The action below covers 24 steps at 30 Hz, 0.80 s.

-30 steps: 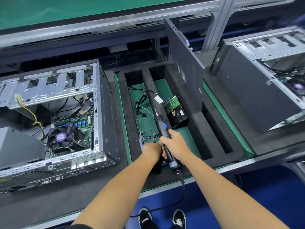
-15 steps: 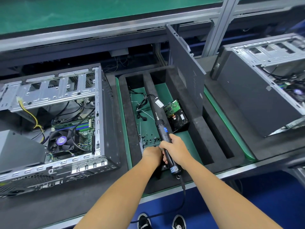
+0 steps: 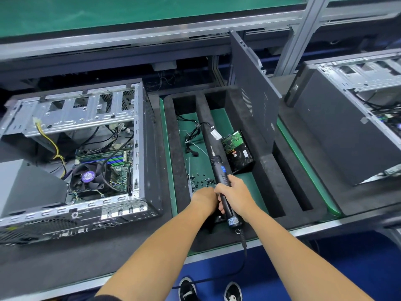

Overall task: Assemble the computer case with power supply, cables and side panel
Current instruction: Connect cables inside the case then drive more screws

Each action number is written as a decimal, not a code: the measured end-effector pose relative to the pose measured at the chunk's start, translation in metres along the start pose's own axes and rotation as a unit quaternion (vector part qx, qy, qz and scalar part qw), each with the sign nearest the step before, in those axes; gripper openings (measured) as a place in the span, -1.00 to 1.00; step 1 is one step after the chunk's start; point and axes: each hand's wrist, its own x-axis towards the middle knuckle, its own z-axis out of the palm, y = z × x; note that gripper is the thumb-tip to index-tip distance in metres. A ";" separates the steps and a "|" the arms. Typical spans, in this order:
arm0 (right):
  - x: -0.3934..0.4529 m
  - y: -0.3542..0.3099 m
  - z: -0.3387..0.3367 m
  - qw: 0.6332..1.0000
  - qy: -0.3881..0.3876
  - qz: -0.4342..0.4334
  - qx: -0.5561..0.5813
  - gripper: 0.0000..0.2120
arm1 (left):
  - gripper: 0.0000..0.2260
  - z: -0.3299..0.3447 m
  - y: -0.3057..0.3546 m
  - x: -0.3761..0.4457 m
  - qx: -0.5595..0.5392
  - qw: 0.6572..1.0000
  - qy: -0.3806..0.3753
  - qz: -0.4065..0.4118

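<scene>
Two shoes (image 3: 188,290), dark with white trim, are showing nearest, at the floor below the bench edge. Two bare forearms are reaching over the edge: the right hand (image 3: 235,195) is wrapping its fingers round one black electric screwdriver (image 3: 223,183), its cord trailing down toward the floor; writing on its blue label is too small to read. The left hand (image 3: 204,197) is resting knuckles-up just beside it, over a scatter of small dark screws (image 3: 200,181), too many and too blurred to count; its grip cannot be told. One foam tray (image 3: 288,192) is holding one hard drive (image 3: 239,152), circuit board up, and one cable bundle (image 3: 191,137). One side panel (image 3: 251,88) is standing upright in the tray. Two open computer cases are flanking the tray: the left case (image 3: 143,148) and the right case (image 3: 338,137).
</scene>
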 end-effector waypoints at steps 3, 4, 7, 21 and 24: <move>0.001 0.000 0.000 1.000 0.000 0.001 0.000 -0.89 | -0.76 -0.006 -0.001 -0.002 -0.080 0.996 0.017 -0.018; 0.001 0.000 0.000 1.000 -0.001 0.002 0.001 -0.88 | -0.77 -0.007 -0.002 -0.002 -0.115 0.993 0.024 -0.025; 0.000 0.000 0.001 1.000 -0.002 0.004 0.007 -0.85 | -0.85 -0.016 -0.004 -0.002 -0.210 0.975 0.059 -0.042; -0.021 -0.007 -0.006 0.997 -0.056 0.030 0.031 -0.90 | -0.84 -0.070 -0.024 -0.009 -0.737 0.586 0.282 -0.186; -0.030 -0.010 -0.006 0.997 -0.079 0.013 0.011 -0.90 | -0.81 -0.082 -0.023 -0.016 -0.757 0.553 0.294 -0.187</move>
